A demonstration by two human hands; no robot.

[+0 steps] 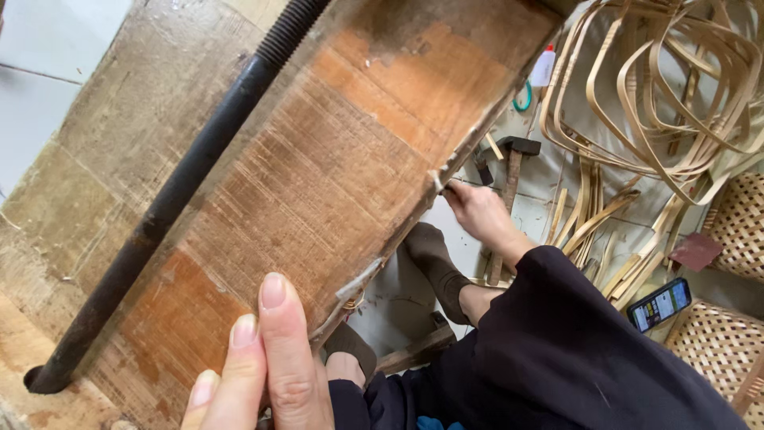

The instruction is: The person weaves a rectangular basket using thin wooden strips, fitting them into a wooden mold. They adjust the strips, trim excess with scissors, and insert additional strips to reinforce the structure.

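A worn wooden board (pixel 318 159) fills the middle of the head view, tilted. A thin pale bamboo strip (pixel 362 280) runs along its right edge. My right hand (pixel 480 213), in a dark sleeve, reaches under that edge and pinches the strip's far end. My left hand (pixel 267 366) is at the bottom, its fingers straight and close together, pressed on the board near the strip's near end. Whether it grips the strip is hidden. My feet in dark socks (pixel 434 259) rest on the floor below the board.
A black threaded iron rod (pixel 175 191) lies diagonally across the board. On the floor to the right are a hammer (pixel 509 171), bent bamboo loops (pixel 660 87), loose bamboo slats (pixel 593 219), a phone (pixel 660 304) and woven baskets (pixel 728 342).
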